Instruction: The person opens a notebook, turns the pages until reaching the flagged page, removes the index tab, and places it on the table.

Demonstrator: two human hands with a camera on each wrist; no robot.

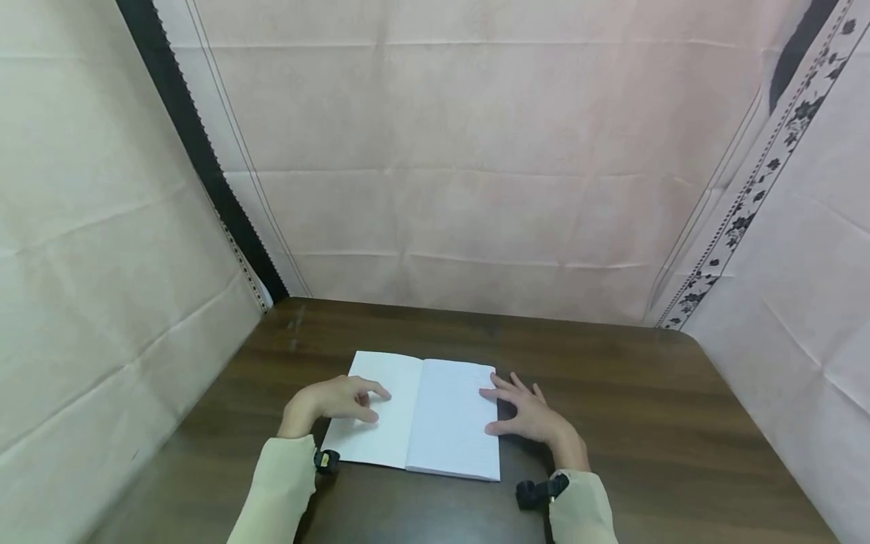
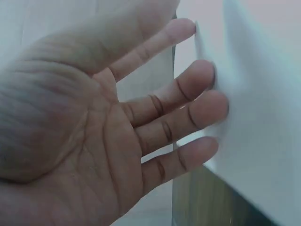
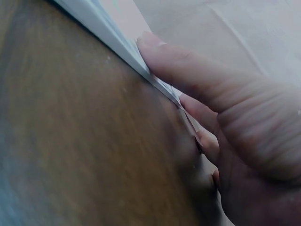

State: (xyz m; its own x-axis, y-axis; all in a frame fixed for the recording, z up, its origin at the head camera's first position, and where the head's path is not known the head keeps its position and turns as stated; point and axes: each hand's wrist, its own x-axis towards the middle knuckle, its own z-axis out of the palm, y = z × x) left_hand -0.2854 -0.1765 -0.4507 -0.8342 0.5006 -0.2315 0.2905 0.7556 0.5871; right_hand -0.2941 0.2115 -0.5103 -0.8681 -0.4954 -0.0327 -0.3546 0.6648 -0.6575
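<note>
An open notebook [image 1: 451, 431] with white pages lies flat on the table. Faint ruled lines show on its right page, while the left page [image 1: 390, 378] looks plain. My left hand [image 1: 331, 400] rests over the left page, thumb and index finger extended across it. In the left wrist view, its fingertips [image 2: 209, 110] touch the white paper, fingers loosely extended and apart. At the notebook's right edge, my right hand [image 1: 533, 415] lies with spread fingers. Its thumb [image 3: 171, 61] rests on top of the page edge in the right wrist view, the other fingers beside the edge.
The dark brown wooden table [image 1: 646, 423] extends around the notebook. Pale cloth sheets [image 1: 476, 151] hang behind it and on both sides, one with a floral border [image 1: 754, 189]. Each wrist wears a black strap device [image 1: 537, 493].
</note>
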